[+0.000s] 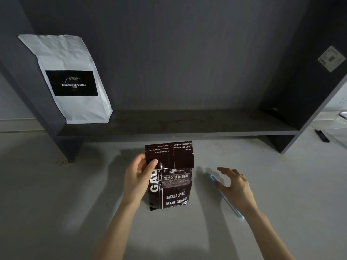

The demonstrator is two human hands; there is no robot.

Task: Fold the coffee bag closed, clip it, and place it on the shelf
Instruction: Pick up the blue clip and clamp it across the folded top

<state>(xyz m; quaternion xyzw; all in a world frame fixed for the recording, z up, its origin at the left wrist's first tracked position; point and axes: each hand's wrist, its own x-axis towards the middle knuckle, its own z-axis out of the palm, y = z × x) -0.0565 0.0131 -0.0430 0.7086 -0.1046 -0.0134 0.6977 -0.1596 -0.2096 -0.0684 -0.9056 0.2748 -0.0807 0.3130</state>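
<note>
A dark brown coffee bag [172,192] with white lettering stands on the pale surface, its top flap folded down over the front. My left hand [138,175] grips the bag's upper left corner, thumb pressed on the folded flap. My right hand [234,186] hovers to the right of the bag with fingers spread and holds nothing. Under it lies a long pale blue sealing clip [228,200], partly hidden by the hand. The dark grey shelf [187,124] runs across just behind the bag.
A white coffee bag [69,77] with a black label leans on the shelf at its left end. Dark upright panels [309,91] close the shelf at both sides. A small black object [322,135] lies at the far right.
</note>
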